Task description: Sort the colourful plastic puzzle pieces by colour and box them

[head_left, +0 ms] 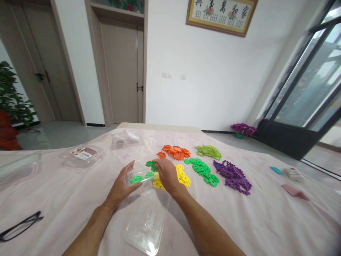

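Observation:
My left hand grips the left side of a small clear plastic box that holds a few green snowflake pieces. My right hand reaches over the box's far edge, fingers pinched on a green snowflake piece. Under and beside my right hand lies a pile of yellow pieces. Beyond are piles of orange pieces, light green pieces, green pieces and purple pieces. A clear lid lies on the cloth between my forearms.
The table wears a pale pink cloth. Clear plastic boxes stand at the left, far left and back. Black glasses lie near the left front edge. Small cards and a teal item lie at the right.

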Tool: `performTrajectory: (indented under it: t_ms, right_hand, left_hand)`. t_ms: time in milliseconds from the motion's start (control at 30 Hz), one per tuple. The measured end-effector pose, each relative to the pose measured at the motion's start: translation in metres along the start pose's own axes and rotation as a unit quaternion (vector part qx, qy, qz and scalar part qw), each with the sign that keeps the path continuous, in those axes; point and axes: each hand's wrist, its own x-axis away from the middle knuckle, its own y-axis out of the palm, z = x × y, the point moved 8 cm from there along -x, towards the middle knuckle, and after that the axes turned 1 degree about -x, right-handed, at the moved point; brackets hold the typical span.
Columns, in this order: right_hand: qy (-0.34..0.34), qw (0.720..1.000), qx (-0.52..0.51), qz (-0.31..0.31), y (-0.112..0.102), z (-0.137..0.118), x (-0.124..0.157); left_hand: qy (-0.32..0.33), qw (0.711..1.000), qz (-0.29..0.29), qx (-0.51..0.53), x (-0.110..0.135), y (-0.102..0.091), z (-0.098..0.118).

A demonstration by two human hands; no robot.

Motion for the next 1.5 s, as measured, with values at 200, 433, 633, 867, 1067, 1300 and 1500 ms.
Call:
performTrajectory:
  t_ms: [200,433,633,867,1067,1300,1500]
  right_hand:
    - [0.028,0.998,0.041,0.027,-0.024,0.024,0.012]
    - [0.227,0.922,0.305,-0.072,-0.091,0.121,0.074]
    - [0.366,0.836,0.381,-0.146,-0.127,0.177,0.128]
    - [0.330,0.836,0.410,-0.152,-0.126,0.181,0.129]
    - [0.307,0.844,0.415,-0.147,-0.129,0.187,0.130]
    - [0.374,0.853,0.355,-0.078,-0.144,0.199,0.134]
    - [0.337,0.925,0.172,0.040,-0.125,0.175,0.106]
  left_hand:
    - [-0.008,1.000,-0.003,-0.011,0.000,0.001,-0.005]
    - [-0.021,1.000,0.004,-0.003,-0.001,0.000,-0.007]
    - [-0.019,1.000,-0.004,-0.003,-0.002,0.002,-0.011]
    - [-0.020,1.000,0.013,-0.017,-0.001,-0.001,-0.005]
    - [-0.013,1.000,0.011,-0.026,0.000,-0.001,-0.007]
    - [-0.016,1.000,0.010,-0.022,-0.001,0.000,-0.008]
    - [-0.019,1.000,0.008,-0.017,-0.001,0.000,-0.005]
